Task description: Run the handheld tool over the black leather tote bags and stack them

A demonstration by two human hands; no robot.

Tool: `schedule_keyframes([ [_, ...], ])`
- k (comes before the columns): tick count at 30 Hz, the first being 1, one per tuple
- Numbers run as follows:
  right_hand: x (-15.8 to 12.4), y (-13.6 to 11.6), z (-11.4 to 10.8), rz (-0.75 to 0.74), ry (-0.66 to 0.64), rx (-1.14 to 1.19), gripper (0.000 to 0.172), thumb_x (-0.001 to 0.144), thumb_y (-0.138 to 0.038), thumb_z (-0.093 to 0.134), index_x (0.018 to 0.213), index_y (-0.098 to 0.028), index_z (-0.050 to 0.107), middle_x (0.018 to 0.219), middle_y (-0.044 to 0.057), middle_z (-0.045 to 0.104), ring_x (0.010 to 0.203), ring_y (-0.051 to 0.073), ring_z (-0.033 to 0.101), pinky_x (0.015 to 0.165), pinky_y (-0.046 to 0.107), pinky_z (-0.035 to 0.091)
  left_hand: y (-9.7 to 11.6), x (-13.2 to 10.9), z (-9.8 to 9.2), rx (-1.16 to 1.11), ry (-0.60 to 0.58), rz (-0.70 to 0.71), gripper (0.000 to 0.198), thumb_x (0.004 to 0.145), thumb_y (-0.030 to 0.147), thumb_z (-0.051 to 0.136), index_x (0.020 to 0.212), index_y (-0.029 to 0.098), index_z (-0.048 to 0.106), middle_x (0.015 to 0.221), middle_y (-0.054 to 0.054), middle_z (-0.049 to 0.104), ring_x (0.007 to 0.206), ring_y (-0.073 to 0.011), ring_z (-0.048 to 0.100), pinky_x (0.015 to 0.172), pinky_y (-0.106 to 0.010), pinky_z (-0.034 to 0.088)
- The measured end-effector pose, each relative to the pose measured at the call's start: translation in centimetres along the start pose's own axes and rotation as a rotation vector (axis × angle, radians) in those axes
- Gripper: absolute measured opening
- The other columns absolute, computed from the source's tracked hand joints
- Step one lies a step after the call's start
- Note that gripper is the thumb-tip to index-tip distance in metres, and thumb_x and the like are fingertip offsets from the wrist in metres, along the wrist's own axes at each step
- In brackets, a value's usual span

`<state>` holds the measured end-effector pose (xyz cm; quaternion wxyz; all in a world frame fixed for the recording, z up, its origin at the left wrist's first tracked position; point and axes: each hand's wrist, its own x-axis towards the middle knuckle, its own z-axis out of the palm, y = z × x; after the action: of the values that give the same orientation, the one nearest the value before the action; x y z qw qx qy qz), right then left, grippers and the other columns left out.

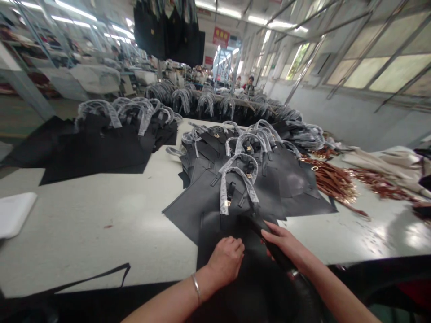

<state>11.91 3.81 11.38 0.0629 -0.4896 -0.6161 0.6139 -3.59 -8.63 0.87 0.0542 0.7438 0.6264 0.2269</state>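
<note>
A black bag (212, 237) lies near the table's front edge, its pale wrapped handles (224, 190) pointing away from me and a gold clasp (228, 203) near its top. My left hand (227, 260), with a silver bangle at the wrist, is closed in a loose fist over the bag; what its fingers hold, if anything, is hidden. On the right, my right hand (281, 242) is wrapped round a black tube-shaped tool (279, 258). The front of this tool reaches over the bag below the handles, where black against black hides its tip. Its exact kind is unclear.
Behind the bag lie overlapping black bags (296, 184) with wrapped handles. Another pile (97, 152) is on the left. Brown straps (332, 179) with gold hardware lie at the right. A white object (15, 214) sits at the left edge, and black bags (168, 33) hang overhead.
</note>
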Motion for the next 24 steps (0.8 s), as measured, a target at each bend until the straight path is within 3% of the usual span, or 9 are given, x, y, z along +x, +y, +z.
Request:
schedule_keyframes([
  [5,-0.8,0.8,0.1,0.024,-0.074,-0.046,0.046,0.078,-0.040,0.064,0.119,-0.019,0.057,0.065,-0.004,0.058,0.043,0.011,0.056,0.038,0.021,0.043,0.6,-0.5,-0.5,-0.020,-0.001,-0.016,0.024,0.092,0.020,0.041,0.108,0.018,0.060,0.105,-0.009,0.063,0.094,-0.0217,0.053,0.085,-0.037,0.046],
  [9,-0.7,0.4,1.3,-0.071,0.060,-0.046,0.052,0.079,-0.039,0.061,0.126,-0.019,0.052,0.063,-0.005,0.057,0.043,0.011,0.054,0.039,0.022,0.042,1.1,-0.9,-0.7,-0.037,0.026,-0.029,0.023,0.091,0.020,0.042,0.103,0.019,0.061,0.104,-0.007,0.064,0.093,-0.0217,0.053,0.086,-0.037,0.047],
  [12,-1.7,0.4,0.8,-0.154,0.132,-0.051,0.056,0.079,-0.041,0.061,0.131,-0.023,0.049,0.063,-0.007,0.057,0.046,0.010,0.055,0.043,0.020,0.042,0.7,-1.0,-0.4,-0.098,0.057,-0.026,0.022,0.090,0.018,0.044,0.101,0.020,0.063,0.102,-0.005,0.065,0.094,-0.0202,0.054,0.088,-0.036,0.047],
  [14,-2.8,1.1,0.2,-0.150,0.102,-0.055,0.057,0.078,-0.042,0.063,0.130,-0.023,0.050,0.062,-0.007,0.056,0.046,0.011,0.056,0.043,0.021,0.043,0.0,-0.8,-0.2,-0.134,0.145,-0.096,0.026,0.091,0.014,0.041,0.106,0.020,0.062,0.108,-0.006,0.064,0.100,-0.0190,0.054,0.094,-0.035,0.045],
  [18,-4.0,3.0,0.1,-0.046,0.033,-0.054,0.061,0.079,-0.041,0.062,0.134,-0.021,0.046,0.065,-0.005,0.057,0.043,0.011,0.056,0.039,0.022,0.043,-2.0,0.3,-0.1,-0.050,0.341,-0.409,0.036,0.089,0.013,0.043,0.124,0.015,0.052,0.132,-0.012,0.050,0.124,-0.0229,0.043,0.107,-0.041,0.036],
  [20,-3.6,3.3,0.8,-0.027,0.030,-0.053,0.059,0.079,-0.040,0.061,0.133,-0.021,0.046,0.065,-0.005,0.057,0.041,0.011,0.056,0.038,0.022,0.043,-2.7,0.8,-0.1,0.015,0.334,-0.496,0.041,0.087,0.018,0.050,0.128,0.014,0.048,0.133,-0.013,0.049,0.126,-0.0256,0.042,0.108,-0.043,0.034],
  [24,-1.7,2.5,2.1,-0.044,0.009,-0.056,0.053,0.081,-0.039,0.060,0.128,-0.019,0.050,0.064,-0.005,0.055,0.040,0.011,0.054,0.037,0.022,0.042,-3.1,1.2,0.1,0.099,0.282,-0.468,0.045,0.086,0.021,0.054,0.130,0.015,0.046,0.131,-0.012,0.050,0.123,-0.0264,0.043,0.108,-0.043,0.032],
])
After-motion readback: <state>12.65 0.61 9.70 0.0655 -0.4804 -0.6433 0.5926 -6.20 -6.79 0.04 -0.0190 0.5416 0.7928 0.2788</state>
